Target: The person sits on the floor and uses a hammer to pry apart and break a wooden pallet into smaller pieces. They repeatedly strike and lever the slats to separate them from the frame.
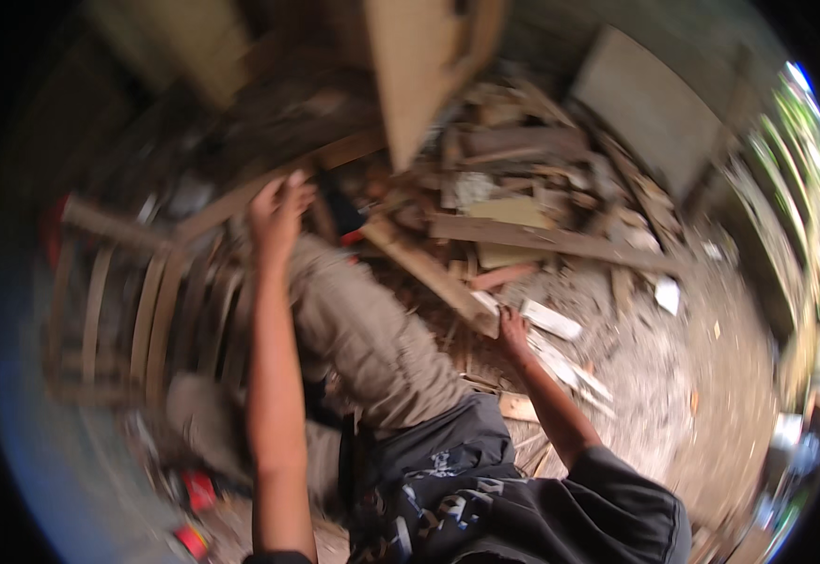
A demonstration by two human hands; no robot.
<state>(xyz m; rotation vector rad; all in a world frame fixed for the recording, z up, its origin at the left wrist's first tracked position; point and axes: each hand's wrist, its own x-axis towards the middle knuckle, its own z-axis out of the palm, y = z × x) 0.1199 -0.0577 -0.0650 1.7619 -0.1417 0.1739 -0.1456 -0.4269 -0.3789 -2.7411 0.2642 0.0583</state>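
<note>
Across the dirt floor (659,376), right of centre, note right hand (516,336), fingers bent at the central wooden plank's lower end (474,314), grip impossible to tell; best supported squarely. Farther, upper left of centre, left hand (279,211) half-open, seemingly empty.

Bright daylight (796,132) shows at the right, beyond a dusty floor (650,376).

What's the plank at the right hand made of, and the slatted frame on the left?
The plank at the right hand looks like unpainted wood: dull brown with a squared edge. The slatted frame seems wooden too, judging by its plain brown colour, but blur hides its finish.
</note>
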